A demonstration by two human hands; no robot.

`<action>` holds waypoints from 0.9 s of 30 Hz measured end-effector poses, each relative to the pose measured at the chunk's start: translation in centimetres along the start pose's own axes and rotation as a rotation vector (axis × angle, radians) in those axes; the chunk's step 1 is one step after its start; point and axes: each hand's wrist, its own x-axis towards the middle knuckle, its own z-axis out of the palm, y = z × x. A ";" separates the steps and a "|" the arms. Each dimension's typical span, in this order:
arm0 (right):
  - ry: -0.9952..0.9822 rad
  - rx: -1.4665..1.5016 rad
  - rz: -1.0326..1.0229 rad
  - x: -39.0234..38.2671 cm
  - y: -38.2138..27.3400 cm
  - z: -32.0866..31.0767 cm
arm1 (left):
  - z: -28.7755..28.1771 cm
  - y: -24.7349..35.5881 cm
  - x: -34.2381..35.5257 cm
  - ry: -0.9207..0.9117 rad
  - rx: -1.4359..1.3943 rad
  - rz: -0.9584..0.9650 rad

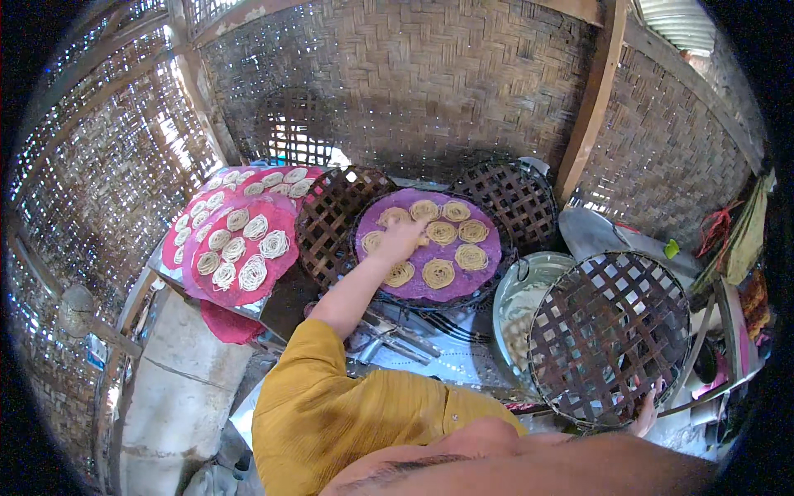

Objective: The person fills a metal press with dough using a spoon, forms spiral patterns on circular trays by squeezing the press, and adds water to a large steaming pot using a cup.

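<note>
Left hand (402, 238) among coiled strands (442, 233), pinching or spread I can't tell; I'd best touch lightly, keeping each coil round on the purple sheet (464, 282)

Food workshop: woven walls (413, 83), coiled strands (438, 273)

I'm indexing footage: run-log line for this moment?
left hand: over tan coils on purple sheet | right hand: at woven tray rim

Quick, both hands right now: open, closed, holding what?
Left hand: over the coils; whether its grip is open or closed can't be told.
Right hand: closed, holding the tray by its rim.
</note>
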 end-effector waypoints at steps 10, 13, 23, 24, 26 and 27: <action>0.062 -0.049 0.011 -0.2 -0.1 2.7 | -1.4 -2.6 0.0 -0.273 -0.106 -0.119; -0.002 -0.018 0.076 0.8 1.1 1.7 | -0.8 -1.6 -0.4 -0.401 -0.028 -0.188; 0.049 -0.034 0.051 1.9 2.0 3.3 | 3.5 -5.8 1.5 -0.364 -0.927 -0.360; 0.090 -0.070 0.075 2.0 2.0 3.6 | 4.3 -7.0 1.7 -0.361 -0.928 -0.365; 0.137 -0.111 0.105 2.1 2.2 3.9 | 4.8 -8.1 2.5 -0.081 -0.346 -0.658; 0.124 -0.119 0.078 2.0 2.2 4.2 | 5.0 -8.5 2.7 -0.085 -0.345 -0.661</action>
